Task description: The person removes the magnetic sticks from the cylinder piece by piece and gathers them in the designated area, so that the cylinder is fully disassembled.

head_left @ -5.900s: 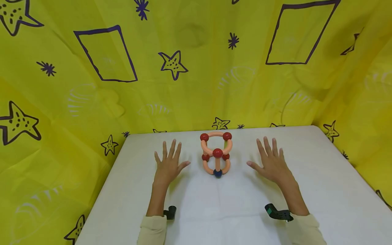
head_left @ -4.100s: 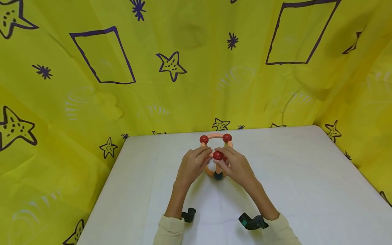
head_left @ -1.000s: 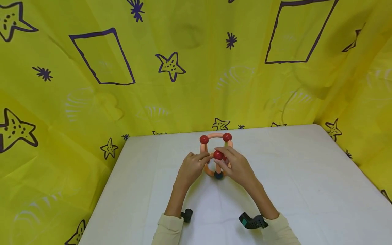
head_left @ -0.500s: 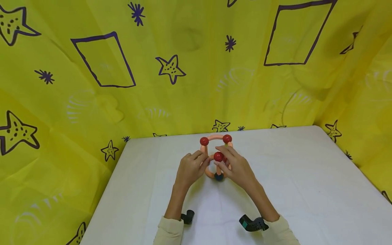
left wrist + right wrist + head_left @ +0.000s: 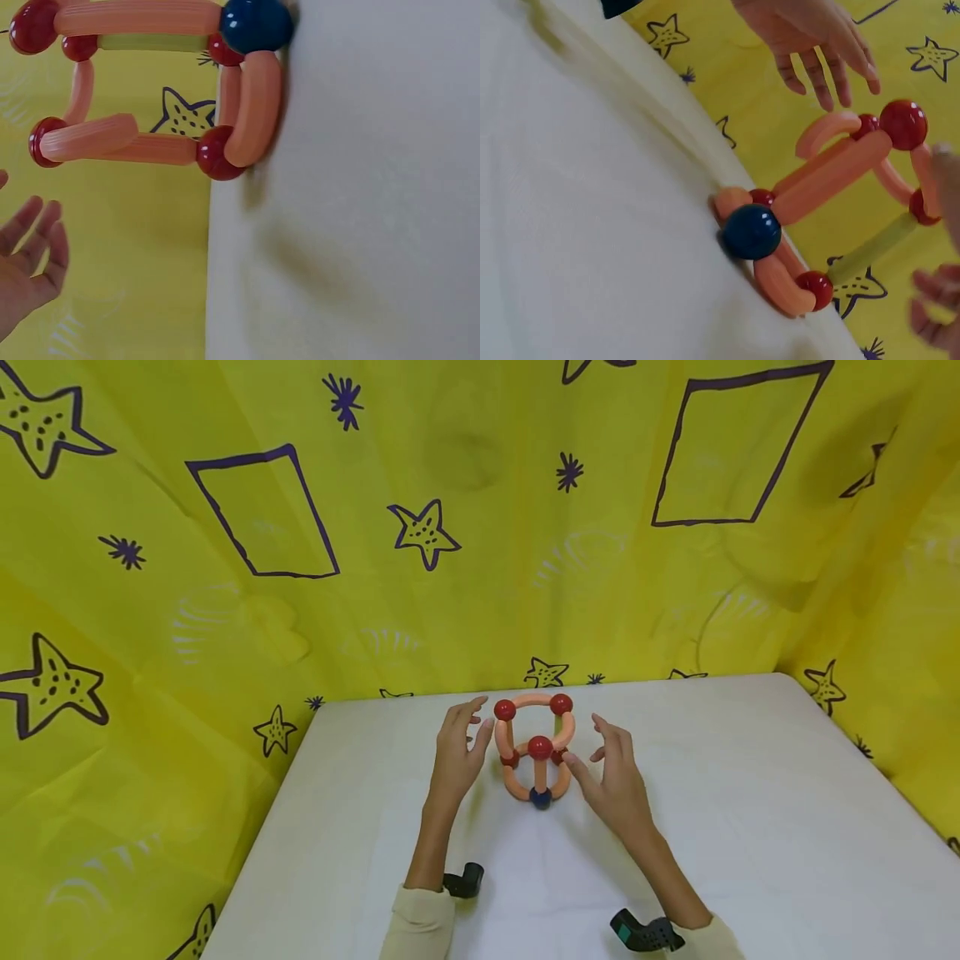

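Observation:
A ball-and-stick toy frame [image 5: 540, 774] stands on the table, made of red balls, one blue ball [image 5: 258, 25] at the bottom front, and mostly salmon sticks. Its upper left curved stick [image 5: 94, 138] hangs from the left red ball [image 5: 505, 710], the other end free and apart from the front red ball [image 5: 540, 747]. Beside the frame's left side, my left hand [image 5: 456, 747] is held with loosely bent fingers and holds nothing. My right hand [image 5: 617, 781] is off to the right, fingers spread from the thumb, its thumb tip near the right curved stick [image 5: 564, 732].
White cloth covers the table [image 5: 337, 877]. Behind it and at both sides hangs a yellow curtain [image 5: 495, 602] printed with stars and frames. One green stick [image 5: 870, 247] forms the frame's back right upright. Dark cameras [image 5: 645, 932] are strapped to the wrists.
Both hands have let go of the toy and drawn apart to either side. The left curved stick, earlier joined to the front red ball, now hangs down from the left ball.

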Available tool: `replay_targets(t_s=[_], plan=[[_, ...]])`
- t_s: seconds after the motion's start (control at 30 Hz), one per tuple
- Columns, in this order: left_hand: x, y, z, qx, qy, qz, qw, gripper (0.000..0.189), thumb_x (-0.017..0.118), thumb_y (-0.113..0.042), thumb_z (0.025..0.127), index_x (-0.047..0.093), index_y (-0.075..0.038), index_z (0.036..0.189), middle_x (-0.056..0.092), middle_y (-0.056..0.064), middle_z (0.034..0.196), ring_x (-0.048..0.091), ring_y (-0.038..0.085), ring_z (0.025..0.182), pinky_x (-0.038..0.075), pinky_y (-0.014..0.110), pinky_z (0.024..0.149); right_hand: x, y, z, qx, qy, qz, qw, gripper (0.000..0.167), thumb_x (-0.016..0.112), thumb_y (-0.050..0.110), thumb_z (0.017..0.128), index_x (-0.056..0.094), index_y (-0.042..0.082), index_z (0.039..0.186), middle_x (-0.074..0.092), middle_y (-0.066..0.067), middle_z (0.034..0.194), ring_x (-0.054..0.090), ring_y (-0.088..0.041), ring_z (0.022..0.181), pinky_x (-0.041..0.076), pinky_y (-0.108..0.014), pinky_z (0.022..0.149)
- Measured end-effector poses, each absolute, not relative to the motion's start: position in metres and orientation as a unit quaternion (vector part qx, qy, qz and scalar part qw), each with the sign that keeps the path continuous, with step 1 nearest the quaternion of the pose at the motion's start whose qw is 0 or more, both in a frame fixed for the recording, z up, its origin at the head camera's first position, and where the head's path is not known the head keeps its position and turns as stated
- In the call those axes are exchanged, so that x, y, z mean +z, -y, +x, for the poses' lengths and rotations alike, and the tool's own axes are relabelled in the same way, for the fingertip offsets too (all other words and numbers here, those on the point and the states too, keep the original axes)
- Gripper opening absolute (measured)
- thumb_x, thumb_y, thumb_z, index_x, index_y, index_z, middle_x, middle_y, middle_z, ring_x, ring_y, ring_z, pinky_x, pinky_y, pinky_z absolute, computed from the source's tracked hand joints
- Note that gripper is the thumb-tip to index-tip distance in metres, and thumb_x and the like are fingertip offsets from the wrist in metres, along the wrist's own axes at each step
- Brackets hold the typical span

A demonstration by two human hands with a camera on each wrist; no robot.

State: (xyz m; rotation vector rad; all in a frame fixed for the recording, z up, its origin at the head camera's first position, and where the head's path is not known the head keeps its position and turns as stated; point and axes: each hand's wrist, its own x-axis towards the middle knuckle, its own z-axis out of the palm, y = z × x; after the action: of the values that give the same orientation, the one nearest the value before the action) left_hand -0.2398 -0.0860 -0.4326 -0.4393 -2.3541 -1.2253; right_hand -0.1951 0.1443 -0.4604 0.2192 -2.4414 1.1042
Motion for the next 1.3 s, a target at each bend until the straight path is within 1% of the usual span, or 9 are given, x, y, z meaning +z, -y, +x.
replay_targets(t_s=[0.1, 0.2, 0.27, 0.4, 0.47, 0.57, 0.8, 1.03, 1.3], plan=[[-0.433, 0.085, -0.243, -0.493, 0.839, -0.151, 0.175, 0.040, 0.055, -0.030, 0.100, 0.054, -0.016, 0.138, 0.055, 0.013, 0.134, 0.059, 0.029, 0.115, 0.056, 0.047, 0.083, -0.471, -0.146, -0.196, 0.424, 0.897, 0.073, 0.101, 0.087, 0.071, 0.031, 0.089, 0.020, -0.001, 0.152, 0.032, -0.027, 0.146, 0.052, -0.037, 0.117, 0.054, -0.047, 0.086], [-0.434, 0.082, -0.248, -0.543, 0.816, -0.141, 0.140, 0.042, 0.058, -0.031, 0.099, 0.055, -0.017, 0.138, 0.055, 0.010, 0.138, 0.059, 0.030, 0.120, 0.055, 0.046, 0.088, -0.480, -0.142, -0.200, 0.444, 0.893, 0.073, 0.011, 0.099, 0.072, 0.035, 0.088, 0.010, -0.008, 0.152, 0.020, -0.033, 0.152, 0.035, -0.047, 0.135, 0.040, -0.060, 0.104], [-0.436, 0.078, -0.251, -0.573, 0.799, -0.135, 0.127, 0.043, 0.060, -0.030, 0.097, 0.055, -0.016, 0.137, 0.055, 0.009, 0.138, 0.059, 0.030, 0.120, 0.055, 0.046, 0.090, -0.486, -0.136, -0.203, 0.453, 0.888, 0.075, -0.008, 0.103, 0.073, 0.038, 0.086, 0.009, -0.011, 0.151, 0.018, -0.035, 0.153, 0.028, -0.049, 0.139, 0.032, -0.062, 0.109], [-0.440, 0.069, -0.257, -0.613, 0.771, -0.134, 0.109, 0.043, 0.063, -0.025, 0.096, 0.055, -0.013, 0.137, 0.056, 0.011, 0.137, 0.059, 0.030, 0.121, 0.053, 0.047, 0.093, -0.497, -0.124, -0.209, 0.486, 0.867, 0.105, 0.042, 0.084, 0.080, 0.028, 0.082, 0.033, -0.005, 0.142, 0.044, -0.029, 0.135, 0.043, -0.043, 0.126, 0.040, -0.055, 0.105], [-0.441, 0.065, -0.258, -0.624, 0.763, -0.135, 0.104, 0.043, 0.062, -0.022, 0.097, 0.055, -0.012, 0.138, 0.055, 0.012, 0.138, 0.059, 0.031, 0.121, 0.053, 0.046, 0.093, -0.501, -0.118, -0.211, 0.491, 0.861, 0.112, 0.074, 0.074, 0.083, 0.020, 0.078, 0.040, 0.001, 0.136, 0.054, -0.022, 0.118, 0.050, -0.034, 0.109, 0.046, -0.044, 0.090], [-0.439, 0.062, -0.256, -0.634, 0.755, -0.134, 0.100, 0.042, 0.062, -0.017, 0.097, 0.054, -0.007, 0.137, 0.055, 0.014, 0.138, 0.059, 0.033, 0.121, 0.054, 0.045, 0.092, -0.506, -0.112, -0.212, 0.483, 0.865, 0.099, 0.090, 0.070, 0.084, 0.018, 0.076, 0.042, 0.006, 0.132, 0.053, -0.016, 0.104, 0.048, -0.026, 0.093, 0.042, -0.033, 0.073], [-0.412, 0.064, -0.237, -0.637, 0.752, -0.132, 0.105, 0.037, 0.060, -0.009, 0.096, 0.057, 0.001, 0.132, 0.057, 0.019, 0.133, 0.060, 0.035, 0.117, 0.054, 0.041, 0.090, -0.506, -0.102, -0.211, 0.458, 0.883, 0.067, 0.080, 0.076, 0.083, 0.024, 0.078, 0.039, 0.001, 0.135, 0.048, -0.016, 0.113, 0.045, -0.028, 0.101, 0.037, -0.036, 0.077], [-0.439, 0.065, -0.258, -0.636, 0.749, -0.131, 0.129, 0.035, 0.063, -0.010, 0.095, 0.061, -0.003, 0.129, 0.060, 0.017, 0.128, 0.062, 0.034, 0.114, 0.055, 0.039, 0.087, -0.507, -0.099, -0.210, 0.441, 0.892, 0.058, 0.073, 0.085, 0.077, 0.019, 0.082, 0.027, -0.004, 0.147, 0.042, -0.021, 0.136, 0.046, -0.030, 0.104, 0.042, -0.036, 0.079], [-0.444, 0.069, -0.259, -0.642, 0.746, -0.120, 0.130, 0.027, 0.069, -0.018, 0.092, 0.069, -0.014, 0.118, 0.065, 0.008, 0.119, 0.064, 0.024, 0.107, 0.056, 0.033, 0.085, -0.509, -0.107, -0.209, 0.447, 0.885, 0.096, 0.095, 0.052, 0.076, 0.012, 0.081, 0.049, -0.004, 0.123, 0.053, -0.022, 0.119, 0.051, -0.034, 0.109, 0.044, -0.041, 0.082]])
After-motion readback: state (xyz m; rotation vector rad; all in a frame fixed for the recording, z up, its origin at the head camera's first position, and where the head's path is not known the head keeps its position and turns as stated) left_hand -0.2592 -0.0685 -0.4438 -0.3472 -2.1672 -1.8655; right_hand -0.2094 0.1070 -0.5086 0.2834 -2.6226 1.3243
